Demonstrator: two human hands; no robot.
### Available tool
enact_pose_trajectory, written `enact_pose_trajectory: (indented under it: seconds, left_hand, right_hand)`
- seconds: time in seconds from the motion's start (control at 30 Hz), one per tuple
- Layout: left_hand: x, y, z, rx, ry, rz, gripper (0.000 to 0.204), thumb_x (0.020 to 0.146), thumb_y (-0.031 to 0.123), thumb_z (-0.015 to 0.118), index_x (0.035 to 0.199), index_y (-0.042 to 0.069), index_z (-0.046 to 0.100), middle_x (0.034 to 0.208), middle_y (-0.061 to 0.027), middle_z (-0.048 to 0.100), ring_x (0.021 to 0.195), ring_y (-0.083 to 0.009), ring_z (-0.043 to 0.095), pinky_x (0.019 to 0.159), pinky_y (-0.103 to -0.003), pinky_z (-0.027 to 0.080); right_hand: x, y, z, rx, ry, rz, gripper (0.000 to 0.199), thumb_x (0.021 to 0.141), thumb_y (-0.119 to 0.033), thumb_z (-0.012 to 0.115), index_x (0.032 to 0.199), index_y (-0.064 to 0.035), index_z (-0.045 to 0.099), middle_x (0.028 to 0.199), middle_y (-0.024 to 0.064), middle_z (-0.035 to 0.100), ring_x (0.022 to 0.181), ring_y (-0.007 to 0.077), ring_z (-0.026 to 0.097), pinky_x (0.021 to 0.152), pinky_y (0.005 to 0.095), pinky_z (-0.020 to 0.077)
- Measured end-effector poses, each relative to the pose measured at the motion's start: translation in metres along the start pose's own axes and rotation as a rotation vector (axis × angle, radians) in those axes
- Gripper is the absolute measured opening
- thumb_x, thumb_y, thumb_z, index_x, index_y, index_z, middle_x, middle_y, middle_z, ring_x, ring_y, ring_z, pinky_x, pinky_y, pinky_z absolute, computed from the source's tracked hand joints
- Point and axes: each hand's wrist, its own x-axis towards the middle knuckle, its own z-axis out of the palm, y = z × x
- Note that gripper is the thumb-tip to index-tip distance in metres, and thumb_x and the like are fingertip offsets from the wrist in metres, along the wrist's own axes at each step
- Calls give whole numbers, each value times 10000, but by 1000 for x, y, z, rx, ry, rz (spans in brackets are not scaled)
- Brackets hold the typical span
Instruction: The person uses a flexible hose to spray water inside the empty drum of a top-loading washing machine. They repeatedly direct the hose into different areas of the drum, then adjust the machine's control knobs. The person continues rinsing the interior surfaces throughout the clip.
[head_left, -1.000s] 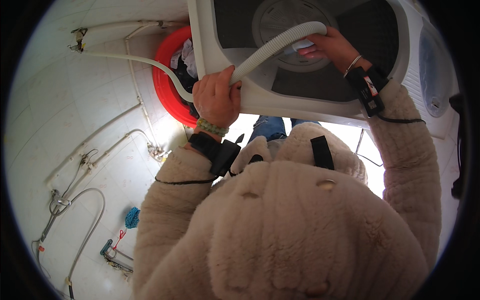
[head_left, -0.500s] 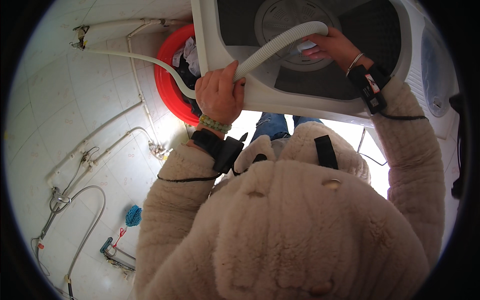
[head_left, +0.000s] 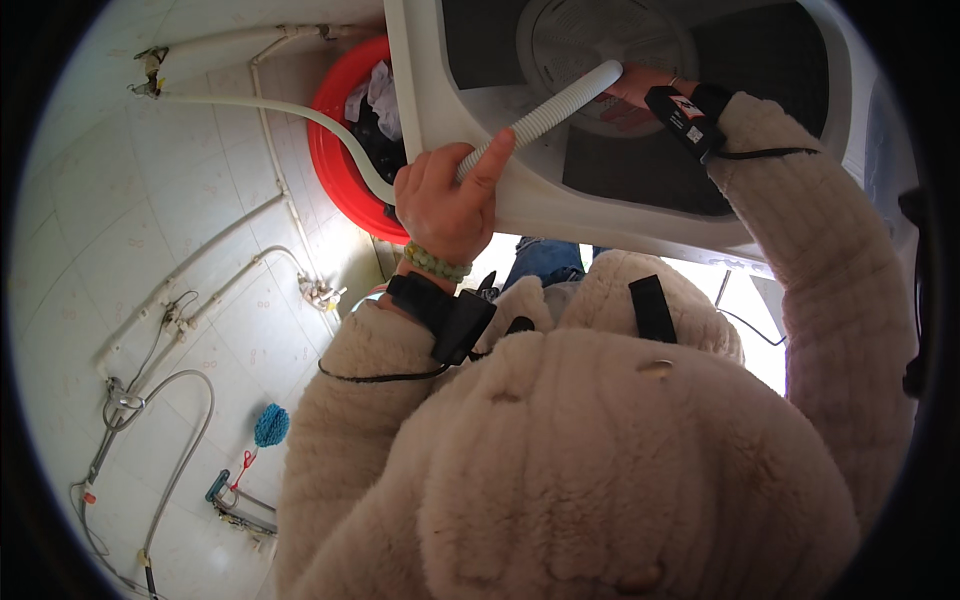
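Observation:
A pale ribbed hose (head_left: pixel 545 118) slants over the near left rim of a white top-loading washing machine (head_left: pixel 540 205) and into its tub. My left hand (head_left: pixel 448 195) is closed around the hose at the rim, its index finger pointing along the ribs. Inside the tub, my right hand (head_left: pixel 640 88) is at the hose's far bend and appears to grip it; its fingers are partly hidden and dim. Below that hand lies the round grey pulsator (head_left: pixel 560 50). A smooth pale hose (head_left: pixel 300 110) runs from a wall tap (head_left: pixel 150 85) to my left hand; any joint is hidden.
Left of the machine stands a red basin (head_left: pixel 330 165) holding dark and white cloth. Pipes (head_left: pixel 200 255) run along the tiled wall. Lower on it hang a shower hose (head_left: pixel 205 430) and a blue scrubber (head_left: pixel 271 426). Black cables trail from my wrist bands.
My right hand has moved lower into the tub, taking the hose's far part down, so its arch is flatter. My left index finger has straightened. The view has shifted slightly.

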Motion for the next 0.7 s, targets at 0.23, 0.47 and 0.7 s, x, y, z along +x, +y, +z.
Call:
enact_pose_trajectory:
  seconds: [0.23, 0.47, 0.7]
  left_hand:
    - [-1, 7, -3, 12, -33, -20, 584, 671, 85, 711, 1227, 261, 726, 840, -16, 582, 734, -196, 586, 643, -352, 412]
    - [0, 10, -3, 16, -50, -42, 576, 683, 89, 696, 1232, 260, 724, 822, -7, 567, 711, -188, 572, 632, -345, 405]
    - [0, 13, -4, 33, -82, -60, 526, 700, 91, 685, 1204, 232, 736, 811, -7, 558, 702, -194, 565, 619, -348, 387]
  right_hand:
    - [35, -10, 24, -181, -27, 54, 487, 942, -404, 647, 1312, -95, 574, 1214, 81, 626, 974, 198, 690, 682, 339, 616]
    - [60, 8, 21, -538, 66, -238, 297, 918, -205, 644, 1169, -48, 620, 924, 101, 710, 712, 197, 718, 608, 361, 594]
    - [92, 31, 21, -360, 62, -2, 315, 891, -240, 689, 1145, -59, 641, 895, 83, 714, 724, 192, 711, 674, 369, 581]
